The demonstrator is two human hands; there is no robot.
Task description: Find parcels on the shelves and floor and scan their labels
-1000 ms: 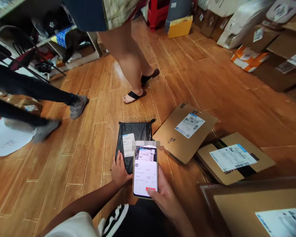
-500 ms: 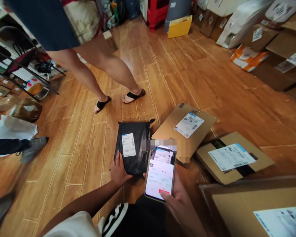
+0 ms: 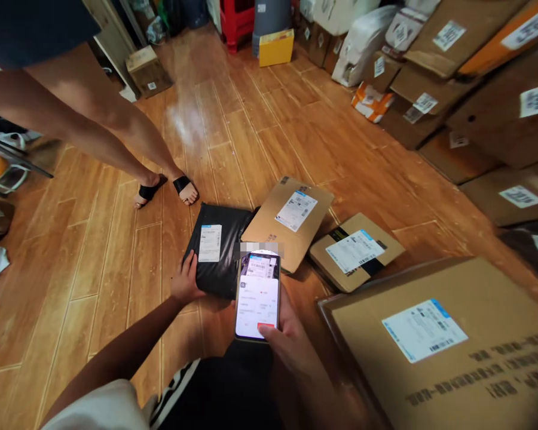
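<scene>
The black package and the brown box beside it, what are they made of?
The black package: probably thin plastic, since it looks shiny and wrinkly. The brown box: likely cardboard, because it's tan, rather dull and straight-edged. Its white label looks like smooth paper, but I can't be sure.

Phone (image 3: 257, 304): the small text on its screen cannot be read | right hand (image 3: 287, 328): most of the fingers are hidden behind the phone | black parcel (image 3: 228, 254): partly covered by the phone; print on its label (image 3: 210, 243) is too small | standing person (image 3: 103, 98): upper body is cut by the top edge | large carton (image 3: 484, 292): cut by the bottom edge
</scene>
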